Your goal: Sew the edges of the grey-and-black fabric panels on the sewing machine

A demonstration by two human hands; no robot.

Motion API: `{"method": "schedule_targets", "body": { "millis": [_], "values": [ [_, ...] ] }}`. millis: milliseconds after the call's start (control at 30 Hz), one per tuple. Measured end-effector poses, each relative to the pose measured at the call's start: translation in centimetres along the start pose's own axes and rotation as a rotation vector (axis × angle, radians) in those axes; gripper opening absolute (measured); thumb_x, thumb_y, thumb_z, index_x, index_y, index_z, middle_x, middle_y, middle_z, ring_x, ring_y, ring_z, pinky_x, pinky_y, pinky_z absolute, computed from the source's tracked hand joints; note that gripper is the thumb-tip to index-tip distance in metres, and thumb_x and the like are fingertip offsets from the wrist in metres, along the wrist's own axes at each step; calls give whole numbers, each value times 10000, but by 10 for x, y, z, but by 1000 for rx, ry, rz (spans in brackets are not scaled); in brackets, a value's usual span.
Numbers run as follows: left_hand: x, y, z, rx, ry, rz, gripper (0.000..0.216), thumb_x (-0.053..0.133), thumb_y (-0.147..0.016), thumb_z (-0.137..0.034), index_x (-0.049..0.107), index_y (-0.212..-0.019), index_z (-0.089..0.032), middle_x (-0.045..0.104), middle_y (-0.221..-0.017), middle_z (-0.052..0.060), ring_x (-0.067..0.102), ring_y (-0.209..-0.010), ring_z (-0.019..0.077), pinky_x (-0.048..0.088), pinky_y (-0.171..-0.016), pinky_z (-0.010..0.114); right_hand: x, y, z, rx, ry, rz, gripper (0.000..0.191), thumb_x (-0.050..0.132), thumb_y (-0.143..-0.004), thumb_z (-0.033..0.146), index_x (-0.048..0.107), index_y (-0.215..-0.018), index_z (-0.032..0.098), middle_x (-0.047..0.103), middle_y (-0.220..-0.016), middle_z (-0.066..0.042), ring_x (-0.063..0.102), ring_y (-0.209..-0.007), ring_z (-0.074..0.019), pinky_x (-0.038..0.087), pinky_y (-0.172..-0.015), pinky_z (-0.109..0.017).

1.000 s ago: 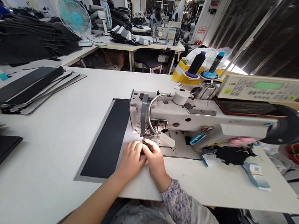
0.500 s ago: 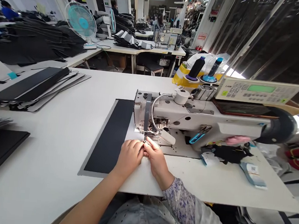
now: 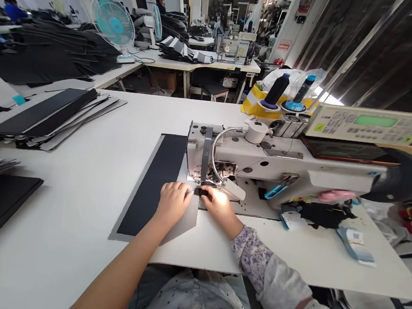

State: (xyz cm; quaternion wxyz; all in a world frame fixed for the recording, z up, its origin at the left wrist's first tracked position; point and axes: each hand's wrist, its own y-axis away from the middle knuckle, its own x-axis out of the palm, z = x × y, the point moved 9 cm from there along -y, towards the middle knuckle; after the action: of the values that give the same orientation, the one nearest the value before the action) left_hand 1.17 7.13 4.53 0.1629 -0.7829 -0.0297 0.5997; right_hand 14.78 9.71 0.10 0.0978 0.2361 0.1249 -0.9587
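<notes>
Stacked panels (image 3: 52, 114) lie well left of the sewing machine (image 3: 249, 159).

I count: hands (image 3: 173, 202), two; sewing machine (image 3: 248, 160) before me, one; its thread spools (image 3: 277, 91), two; fans (image 3: 113, 24) beyond, two.

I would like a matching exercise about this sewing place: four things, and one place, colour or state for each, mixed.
1. left hand
2. right hand
3. large fan
4. control panel

A. turquoise at its centre
B. flowered cuff at its wrist
C. green screen on its front
D. over the black-and-grey sheet, forearm bare

Pairs: 1-D, 2-B, 3-A, 4-C
</notes>
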Motion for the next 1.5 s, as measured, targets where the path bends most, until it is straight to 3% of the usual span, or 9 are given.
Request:
{"method": "schedule_targets", "body": {
  "millis": [67, 200, 400, 567, 733, 967, 1100, 1233, 1500],
  "values": [
    [-2, 0, -1, 41, -26, -70, 187, 483, -915, -287, 655, -963, -232, 659, -951, 76, 584, -916, 240, 395, -866, 418, -1, -6, -7, 39, 125, -15, 327, 530, -818, 191, 665, -1112, 239, 722, -993, -35, 673, -881, -208, 530, -841, -362],
    [1, 2, -7, 126, -44, -66, 268, 473, -918, -256, 670, -1094, -303, 662, -1020, 73, 572, -961, 242, 359, -967, 457, -3, -15, -15, 40, 274, -37, 296, 536, -843, 236, 668, -1108, 251, 729, -972, -35, 681, -892, -225, 538, -811, -349],
    [4, 1, -14, 167, -92, -58, 302, 454, -925, -232, 672, -1115, -318, 670, -1037, 59, 559, -983, 244, 299, -1042, 495, -4, -12, -6, -117, 451, -113, 263, 466, -911, 277, 662, -1077, 218, 717, -892, -74, 665, -801, -228, 506, -850, -373],
    [3, 0, -19, 175, -113, -57, 301, 457, -917, -215, 671, -1107, -307, 669, -1014, 67, 564, -972, 245, 297, -1050, 498, 0, -10, -1, -134, 569, -133, 326, 377, -961, 289, 628, -1133, 173, 690, -879, -131, 655, -827, -263, 499, -829, -409],
    [2, -4, -21, 197, -121, -79, 275, 445, -921, -215, 681, -1045, -283, 672, -965, 68, 572, -957, 242, 316, -1035, 483, -7, -6, 13, -138, 500, -113, 313, 361, -968, 268, 632, -1095, 176, 679, -876, -119, 636, -865, -266, 486, -841, -413],
    [3, -16, -15, 212, -87, -53, 212, 475, -894, -174, 675, -933, -230, 675, -917, 65, 573, -910, 232, 381, -932, 424, 11, 39, 48, -329, 450, 104, 146, 566, -910, 258, 687, -853, 198, 644, -880, -68, 574, -847, -202, 474, -794, -329],
    [3, 0, -10, 204, -90, 10, 232, 435, -920, -198, 665, -911, -216, 647, -867, 63, 567, -824, 209, 414, -818, 384, 13, 40, 48, -337, 509, 97, 124, 597, -893, 238, 711, -923, 200, 640, -917, -65, 550, -845, -195, 462, -792, -319],
    [0, 16, -4, 209, -61, 4, 209, 474, -916, -251, 640, -1041, -229, 639, -985, 67, 555, -909, 218, 417, -859, 387, 12, 30, 44, -335, 586, 74, 156, 597, -891, 243, 716, -985, 206, 630, -908, -71, 540, -824, -200, 457, -779, -327],
    [8, -3, 7, 204, -20, -22, 186, 482, -913, -252, 631, -1019, -221, 631, -1000, 64, 550, -941, 216, 426, -873, 379, 11, 10, 33, -270, 642, 78, 247, 547, -911, 258, 687, -1105, 193, 635, -932, -75, 579, -776, -176, 454, -697, -276]
  ]
}}
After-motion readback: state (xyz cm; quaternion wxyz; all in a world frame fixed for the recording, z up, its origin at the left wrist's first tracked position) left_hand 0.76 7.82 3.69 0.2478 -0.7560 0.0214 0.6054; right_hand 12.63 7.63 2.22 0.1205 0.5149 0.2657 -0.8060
